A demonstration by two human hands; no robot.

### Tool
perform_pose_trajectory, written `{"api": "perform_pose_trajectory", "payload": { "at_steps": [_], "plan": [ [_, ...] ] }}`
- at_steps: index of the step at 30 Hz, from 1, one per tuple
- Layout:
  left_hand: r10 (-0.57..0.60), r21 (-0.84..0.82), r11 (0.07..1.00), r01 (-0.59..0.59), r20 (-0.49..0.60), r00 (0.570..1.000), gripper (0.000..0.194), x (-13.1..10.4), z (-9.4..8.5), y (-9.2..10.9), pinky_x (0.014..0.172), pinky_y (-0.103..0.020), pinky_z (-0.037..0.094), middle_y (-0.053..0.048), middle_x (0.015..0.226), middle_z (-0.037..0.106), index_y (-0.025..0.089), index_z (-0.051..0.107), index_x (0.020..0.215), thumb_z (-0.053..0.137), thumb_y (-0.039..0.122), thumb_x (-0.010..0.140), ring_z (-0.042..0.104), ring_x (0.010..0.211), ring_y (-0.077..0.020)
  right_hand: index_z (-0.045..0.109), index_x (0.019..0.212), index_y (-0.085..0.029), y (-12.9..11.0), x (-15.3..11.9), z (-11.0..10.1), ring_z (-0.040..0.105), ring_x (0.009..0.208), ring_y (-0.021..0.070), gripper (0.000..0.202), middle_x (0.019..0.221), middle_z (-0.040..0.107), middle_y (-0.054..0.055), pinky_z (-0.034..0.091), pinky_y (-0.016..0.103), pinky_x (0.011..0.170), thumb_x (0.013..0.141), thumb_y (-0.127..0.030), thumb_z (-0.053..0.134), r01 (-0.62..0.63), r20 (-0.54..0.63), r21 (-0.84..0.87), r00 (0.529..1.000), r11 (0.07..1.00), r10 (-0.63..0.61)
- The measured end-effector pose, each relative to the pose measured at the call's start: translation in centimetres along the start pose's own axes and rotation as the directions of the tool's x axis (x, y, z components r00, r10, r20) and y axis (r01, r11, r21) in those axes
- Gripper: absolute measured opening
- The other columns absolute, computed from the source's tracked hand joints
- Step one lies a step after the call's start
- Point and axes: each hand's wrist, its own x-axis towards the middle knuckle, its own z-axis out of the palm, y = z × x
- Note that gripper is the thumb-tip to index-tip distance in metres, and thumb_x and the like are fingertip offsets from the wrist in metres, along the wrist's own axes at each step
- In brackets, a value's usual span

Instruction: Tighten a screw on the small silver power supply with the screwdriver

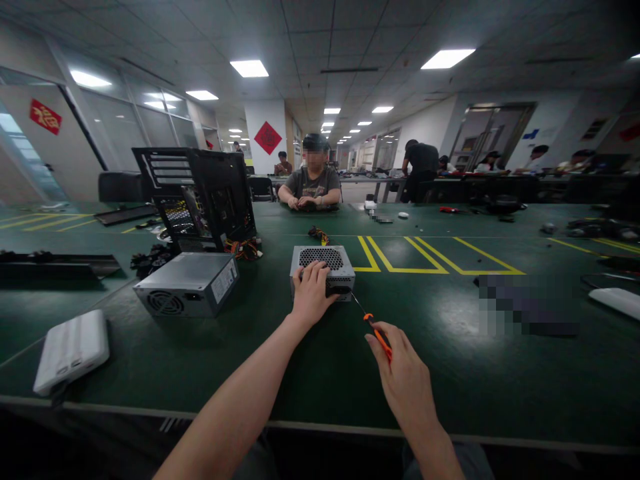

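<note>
A grey metal power supply box [345, 265] with a honeycomb vent on top stands on the green table [320, 387]. My left hand [313, 293] lies over its top and near face, fingers spread. My right hand [403, 363] is closed round the handle of an orange and black screwdriver [381, 339]. The screwdriver's thin shaft points up and left, its tip at the box's lower right front corner. Whether the tip sits in a screw is too small to tell.
Left of my hands are a second power supply [187, 277], an open black computer case [215, 193] and a white power bank [73, 350]. A person [314, 180] sits across the table. A long dark item, pixelated, lies to the right.
</note>
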Motion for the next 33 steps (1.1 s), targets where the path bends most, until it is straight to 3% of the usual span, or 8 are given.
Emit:
{"api": "perform_pose_trajectory", "payload": {
  "at_steps": [7,15,22,27,33],
  "plan": [
    [-0.02,-0.017,1.0,0.02,0.01,1.0,0.055,0.05,0.03,0.0,0.099,-0.044,0.023,-0.006,0.126,0.049,0.023,0.043,0.112,0.069,0.035,0.066,0.038,0.118,-0.0238,0.045,0.102,-0.018,-0.3,0.01,0.41,0.061,0.075,0.0184,0.023,0.103,0.048,0.01,0.05,0.029,0.055,0.08,-0.022,0.039,0.02,-0.013,0.042,1.0,0.999,-0.019],
    [-0.018,-0.019,1.0,0.018,0.012,1.0,0.056,0.07,-0.13,0.02,0.098,-0.042,0.024,-0.006,0.125,0.048,0.022,0.043,0.113,0.07,0.034,0.065,0.038,0.118,-0.0226,0.048,0.105,-0.019,-0.01,-0.33,0.08,0.061,0.08,0.0176,0.024,0.099,0.053,0.009,0.051,0.027,0.058,0.088,-0.03,0.035,0.078,-0.09,0.064,0.993,0.995,-0.072],
    [-0.025,-0.021,0.999,0.025,0.028,0.999,0.055,0.11,-0.28,0.1,0.097,-0.042,0.024,-0.006,0.126,0.048,0.023,0.043,0.112,0.069,0.034,0.066,0.038,0.118,-0.0233,0.053,0.1,-0.019,0.22,-0.22,-0.07,0.061,0.069,0.015,0.029,0.095,0.054,0.008,0.051,0.026,0.055,0.09,-0.034,0.03,0.088,-0.086,0.017,0.993,0.996,-0.086],
    [-0.02,-0.017,1.0,0.02,0.027,0.999,0.055,0.08,-0.2,0.02,0.097,-0.042,0.024,-0.006,0.126,0.048,0.023,0.042,0.113,0.069,0.035,0.066,0.038,0.118,-0.0229,0.05,0.107,-0.017,-0.32,-0.02,0.03,0.061,0.081,0.0172,0.027,0.111,0.046,0.013,0.053,0.027,0.058,0.086,-0.026,0.036,0.128,-0.07,0.028,0.99,0.991,-0.126],
    [-0.017,-0.014,1.0,0.017,0.025,1.0,0.057,0.07,-0.03,-0.06,0.097,-0.042,0.025,-0.006,0.126,0.048,0.023,0.043,0.113,0.07,0.035,0.065,0.038,0.118,-0.0229,0.05,0.106,-0.018,-0.33,-0.09,0.16,0.061,0.082,0.0177,0.026,0.108,0.049,0.012,0.053,0.028,0.061,0.086,-0.022,0.034,0.155,-0.054,0.024,0.987,0.988,-0.154]
  ]
}}
